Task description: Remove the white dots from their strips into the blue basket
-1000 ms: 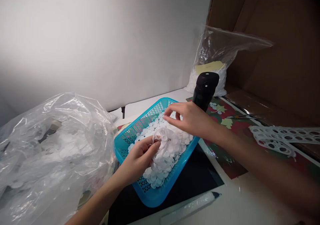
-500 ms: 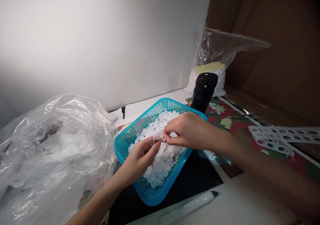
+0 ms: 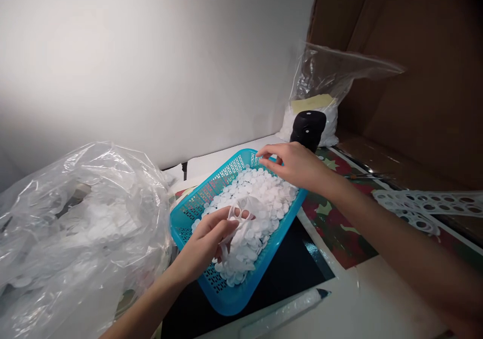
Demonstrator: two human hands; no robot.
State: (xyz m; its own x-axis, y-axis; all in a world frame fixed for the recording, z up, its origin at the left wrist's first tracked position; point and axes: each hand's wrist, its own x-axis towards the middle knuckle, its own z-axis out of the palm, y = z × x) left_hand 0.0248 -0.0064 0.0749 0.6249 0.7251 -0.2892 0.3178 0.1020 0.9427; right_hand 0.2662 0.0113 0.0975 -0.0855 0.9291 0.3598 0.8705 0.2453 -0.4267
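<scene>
The right hand (image 3: 293, 164) has moved up and right, its grip slightly apart. At frame centre sits the blue basket (image 3: 226, 305); over it, the left hand (image 3: 210, 236) clamps a white perforated strip (image 3: 241, 205), best steadied with a close, light pinch above the discs (image 3: 266, 184).

No words, brand or number can be read. Near the surface's (image 3: 377, 299) far edge, a yellow slip (image 3: 313, 102) shows at the clear bag (image 3: 320, 80); any writing on it is too small to tell. Just in front, the black bottle (image 3: 307, 122) bears two small white marks, one on top, one below, neither legible.
</scene>
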